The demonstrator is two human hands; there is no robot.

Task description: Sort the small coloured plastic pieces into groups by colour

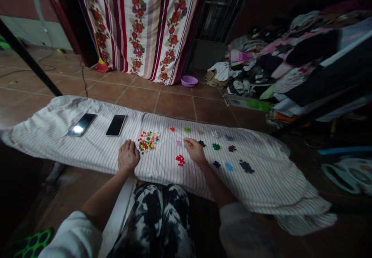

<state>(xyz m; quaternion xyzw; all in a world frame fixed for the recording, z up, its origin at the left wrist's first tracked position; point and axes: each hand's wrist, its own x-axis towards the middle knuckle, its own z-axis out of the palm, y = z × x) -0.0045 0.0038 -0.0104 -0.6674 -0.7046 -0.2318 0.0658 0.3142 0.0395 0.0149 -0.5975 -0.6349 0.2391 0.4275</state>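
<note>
My left hand [128, 155] lies palm down on a striped cloth [162, 172], fingers resting flat and holding nothing. Just right of it is a mixed heap of small coloured beads [147, 141] in red, yellow, green, orange and white. My right hand [194, 149] has thumb and forefinger pinched together beside a small pink pile [178, 143]; anything between the fingertips is too small to make out. Around it lie several single-colour piles, among them a red pile [180, 160], a lime pile [186, 130], a dark green pile [216, 146] and a light blue pile [229, 166].
Two phones, a left one [83, 125] and a right one [116, 125], lie on the cloth left of the beads. Beyond are a tiled floor, a floral curtain [139, 29], a purple basin [189, 81] and heaped clothes [279, 60]. Dark poles slant at both sides.
</note>
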